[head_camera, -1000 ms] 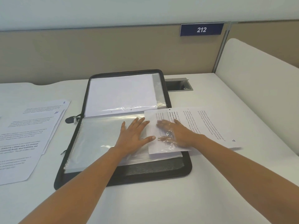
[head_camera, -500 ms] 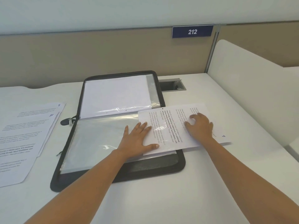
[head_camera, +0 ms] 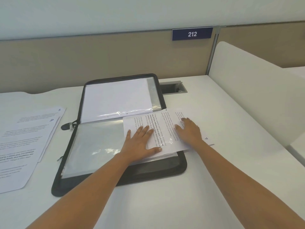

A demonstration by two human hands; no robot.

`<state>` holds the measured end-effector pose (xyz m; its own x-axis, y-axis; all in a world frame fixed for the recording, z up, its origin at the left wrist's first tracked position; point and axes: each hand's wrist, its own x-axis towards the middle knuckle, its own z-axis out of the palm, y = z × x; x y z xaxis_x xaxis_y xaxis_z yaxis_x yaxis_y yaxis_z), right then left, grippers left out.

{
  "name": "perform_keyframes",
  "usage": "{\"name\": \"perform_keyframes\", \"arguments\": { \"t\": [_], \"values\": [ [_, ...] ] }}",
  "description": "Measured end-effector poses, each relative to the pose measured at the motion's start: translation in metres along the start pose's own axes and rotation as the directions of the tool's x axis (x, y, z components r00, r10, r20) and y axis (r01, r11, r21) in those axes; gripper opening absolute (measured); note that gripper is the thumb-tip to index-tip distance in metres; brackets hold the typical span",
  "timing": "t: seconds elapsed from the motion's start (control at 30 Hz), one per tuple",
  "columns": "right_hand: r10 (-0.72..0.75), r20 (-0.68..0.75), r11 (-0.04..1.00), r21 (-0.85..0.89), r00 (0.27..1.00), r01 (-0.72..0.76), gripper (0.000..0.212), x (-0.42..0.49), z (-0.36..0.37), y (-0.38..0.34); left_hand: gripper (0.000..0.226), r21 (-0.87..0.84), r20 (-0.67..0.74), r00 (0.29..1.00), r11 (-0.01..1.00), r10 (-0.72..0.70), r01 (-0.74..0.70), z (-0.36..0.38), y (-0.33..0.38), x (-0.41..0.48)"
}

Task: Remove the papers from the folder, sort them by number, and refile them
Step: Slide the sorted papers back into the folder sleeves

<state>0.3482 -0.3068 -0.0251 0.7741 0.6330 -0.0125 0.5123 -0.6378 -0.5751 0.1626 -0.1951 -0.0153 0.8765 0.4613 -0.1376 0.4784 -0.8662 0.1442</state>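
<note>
The loose papers (head_camera: pixel 24 146) ran off the left edge, their print too blurred to read. The left hand (head_camera: pixel 140 143) and right hand (head_camera: pixel 189 132) covered parts of the printed sheet (head_camera: pixel 165 126), whose small text was illegible.

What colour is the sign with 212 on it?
The sign is dark blue with white numbers; head view.

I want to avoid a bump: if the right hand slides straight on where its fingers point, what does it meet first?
The right hand, flat on the printed sheet, points far-left; probably it first meets the folder's black rim, though depth is unclear.
</note>
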Motion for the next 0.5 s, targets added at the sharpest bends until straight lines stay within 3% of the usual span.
{"name": "perform_keyframes", "arguments": {
  "t": [0.07,0.13,0.27,0.5],
  "values": [
    [0.031,-0.089,0.999,0.044,0.996,-0.027,0.053,0.002,-0.005,0.003,0.113,-0.008,-0.004,1.000,1.000,0.002,-0.002,-0.001,0.001,0.000],
    [0.082,-0.118,0.996,-0.031,0.990,-0.086,0.054,0.003,-0.009,0.010,0.113,-0.021,-0.007,1.000,1.000,0.001,-0.002,0.000,0.001,-0.001],
    [0.086,-0.011,0.987,-0.134,0.996,-0.087,0.061,-0.002,-0.002,0.011,0.113,-0.030,-0.017,1.000,1.000,-0.004,0.003,0.002,0.001,-0.001],
    [0.065,0.054,0.997,-0.052,0.996,-0.062,0.060,-0.009,0.010,-0.016,0.101,-0.046,-0.008,1.000,0.999,-0.017,0.017,0.002,0.003,0.000]
  ]
}}
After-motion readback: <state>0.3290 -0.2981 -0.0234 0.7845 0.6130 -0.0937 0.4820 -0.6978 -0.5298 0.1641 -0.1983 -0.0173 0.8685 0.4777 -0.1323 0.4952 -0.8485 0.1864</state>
